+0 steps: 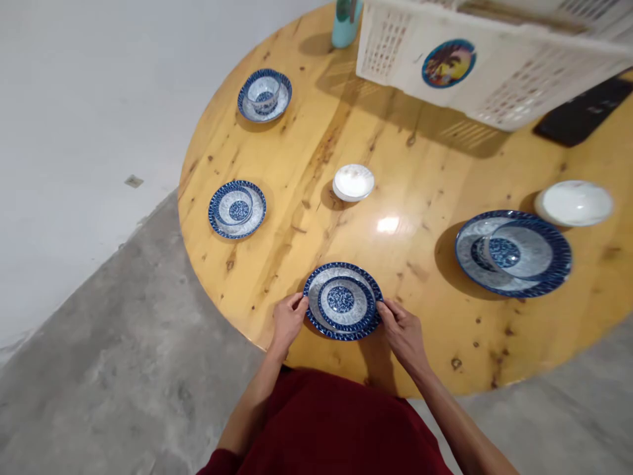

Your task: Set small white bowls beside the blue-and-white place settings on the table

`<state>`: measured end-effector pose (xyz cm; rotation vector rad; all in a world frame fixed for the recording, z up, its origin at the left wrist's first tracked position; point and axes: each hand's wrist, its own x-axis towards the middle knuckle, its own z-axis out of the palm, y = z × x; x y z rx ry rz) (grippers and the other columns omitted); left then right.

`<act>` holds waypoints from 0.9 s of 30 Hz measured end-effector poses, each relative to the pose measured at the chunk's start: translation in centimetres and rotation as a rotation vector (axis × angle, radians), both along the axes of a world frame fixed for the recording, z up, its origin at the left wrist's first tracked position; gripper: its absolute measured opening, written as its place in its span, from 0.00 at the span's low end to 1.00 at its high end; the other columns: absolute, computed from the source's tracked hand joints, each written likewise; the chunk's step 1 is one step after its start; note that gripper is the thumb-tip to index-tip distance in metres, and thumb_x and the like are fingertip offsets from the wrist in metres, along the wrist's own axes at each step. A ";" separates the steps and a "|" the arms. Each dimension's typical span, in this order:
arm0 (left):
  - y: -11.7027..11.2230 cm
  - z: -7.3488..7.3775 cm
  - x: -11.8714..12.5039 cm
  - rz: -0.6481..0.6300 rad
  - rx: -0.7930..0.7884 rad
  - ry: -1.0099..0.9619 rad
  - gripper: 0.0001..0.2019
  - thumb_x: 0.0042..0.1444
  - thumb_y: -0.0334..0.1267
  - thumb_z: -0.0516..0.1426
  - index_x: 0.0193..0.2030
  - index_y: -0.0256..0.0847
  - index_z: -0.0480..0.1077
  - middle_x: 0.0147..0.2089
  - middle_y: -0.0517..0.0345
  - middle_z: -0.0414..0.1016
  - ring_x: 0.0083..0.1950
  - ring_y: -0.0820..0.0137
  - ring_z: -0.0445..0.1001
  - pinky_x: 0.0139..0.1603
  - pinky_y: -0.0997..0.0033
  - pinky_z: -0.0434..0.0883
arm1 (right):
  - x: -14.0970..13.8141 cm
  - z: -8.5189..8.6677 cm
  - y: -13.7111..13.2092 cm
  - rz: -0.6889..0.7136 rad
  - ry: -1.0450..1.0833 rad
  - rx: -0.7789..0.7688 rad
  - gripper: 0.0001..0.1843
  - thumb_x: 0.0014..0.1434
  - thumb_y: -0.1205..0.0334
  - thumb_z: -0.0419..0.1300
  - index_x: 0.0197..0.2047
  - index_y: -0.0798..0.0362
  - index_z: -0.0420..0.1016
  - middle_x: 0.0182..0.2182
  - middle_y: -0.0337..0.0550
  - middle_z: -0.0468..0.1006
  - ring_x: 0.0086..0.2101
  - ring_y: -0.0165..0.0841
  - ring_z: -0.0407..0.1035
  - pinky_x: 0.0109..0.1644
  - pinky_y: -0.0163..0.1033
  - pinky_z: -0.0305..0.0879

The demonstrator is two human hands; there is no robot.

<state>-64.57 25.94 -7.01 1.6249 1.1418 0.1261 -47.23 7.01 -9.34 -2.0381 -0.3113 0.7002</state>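
Observation:
A blue-and-white patterned plate (312, 313) is close to the table's near edge, gripped by its rim from both sides. A smaller round dish (341, 299) with the same pattern sits on it; whether it is a bowl or a saucer is hard to tell from above. My left hand (289, 319) pinches the left rim, thumb on top. On the right rim, my right hand (403, 331) is closed in a similar way. The fingers below the rim are hidden.
Matching plates with dishes on them stand at the left (261, 210), far left (244, 113) and right (561, 270). White bowls (353, 183) (573, 203) rest mid-table and right. A white plastic basket (395, 49), light-blue container (345, 30) and black object (576, 115) are behind.

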 end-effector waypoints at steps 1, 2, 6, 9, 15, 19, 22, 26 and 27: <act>0.1 0.0 0.0 0.001 0.001 0.004 0.17 0.63 0.49 0.54 0.31 0.40 0.75 0.30 0.59 0.74 0.34 0.69 0.71 0.35 0.73 0.65 | 0.0 -0.2 0.0 -0.001 0.001 -0.006 0.25 0.59 0.37 0.59 0.35 0.53 0.80 0.33 0.47 0.82 0.35 0.41 0.74 0.42 0.42 0.70; 0.2 0.0 0.0 -0.001 -0.003 0.007 0.17 0.63 0.49 0.54 0.31 0.40 0.75 0.30 0.60 0.75 0.34 0.69 0.71 0.35 0.73 0.65 | 0.0 -0.3 0.1 -0.003 0.002 -0.012 0.26 0.59 0.37 0.59 0.36 0.53 0.80 0.33 0.48 0.82 0.36 0.41 0.74 0.43 0.43 0.69; 0.4 0.1 0.0 -0.006 -0.029 0.015 0.18 0.62 0.50 0.53 0.34 0.39 0.76 0.33 0.60 0.77 0.37 0.68 0.73 0.38 0.74 0.66 | 0.1 0.5 0.4 0.019 -0.017 -0.024 0.25 0.60 0.38 0.58 0.33 0.53 0.78 0.30 0.46 0.79 0.33 0.39 0.70 0.40 0.41 0.66; 0.4 0.0 0.1 0.007 -0.041 -0.006 0.18 0.61 0.51 0.55 0.35 0.39 0.77 0.36 0.58 0.79 0.39 0.67 0.74 0.41 0.74 0.67 | 0.3 1.6 0.7 0.064 -0.030 0.002 0.24 0.63 0.40 0.55 0.28 0.51 0.72 0.24 0.40 0.71 0.29 0.34 0.63 0.35 0.39 0.61; 0.3 -0.2 0.6 0.043 -0.066 -0.070 0.16 0.60 0.48 0.57 0.35 0.37 0.78 0.33 0.60 0.77 0.35 0.70 0.71 0.38 0.74 0.66 | 0.4 1.6 0.9 0.043 -0.015 0.031 0.21 0.63 0.42 0.55 0.30 0.51 0.71 0.25 0.38 0.69 0.30 0.33 0.61 0.36 0.38 0.60; 0.6 -0.2 0.7 0.063 -0.056 -0.080 0.16 0.60 0.49 0.57 0.35 0.37 0.77 0.31 0.61 0.76 0.35 0.70 0.70 0.38 0.74 0.65 | 0.2 1.1 0.9 0.046 -0.008 0.059 0.21 0.63 0.43 0.55 0.30 0.51 0.71 0.25 0.38 0.69 0.30 0.33 0.62 0.36 0.38 0.60; 1.0 -0.1 0.6 0.036 -0.064 -0.077 0.16 0.60 0.49 0.57 0.34 0.38 0.77 0.32 0.61 0.75 0.35 0.70 0.70 0.39 0.74 0.66 | 0.2 1.0 1.1 0.030 -0.013 0.060 0.20 0.64 0.44 0.55 0.32 0.52 0.73 0.27 0.40 0.73 0.31 0.35 0.65 0.38 0.39 0.62; 1.5 0.2 0.6 0.015 -0.038 -0.022 0.16 0.60 0.51 0.58 0.32 0.39 0.74 0.31 0.62 0.72 0.35 0.71 0.68 0.38 0.76 0.65 | 0.4 1.2 1.8 0.036 -0.048 0.047 0.19 0.64 0.46 0.53 0.33 0.51 0.75 0.29 0.42 0.76 0.33 0.37 0.68 0.40 0.40 0.64; 1.6 0.1 0.7 0.015 -0.022 -0.010 0.16 0.60 0.51 0.58 0.33 0.39 0.74 0.31 0.62 0.72 0.34 0.71 0.68 0.37 0.76 0.65 | 0.5 1.2 2.0 0.044 -0.049 0.054 0.19 0.64 0.46 0.52 0.33 0.51 0.74 0.29 0.42 0.76 0.33 0.37 0.69 0.40 0.40 0.64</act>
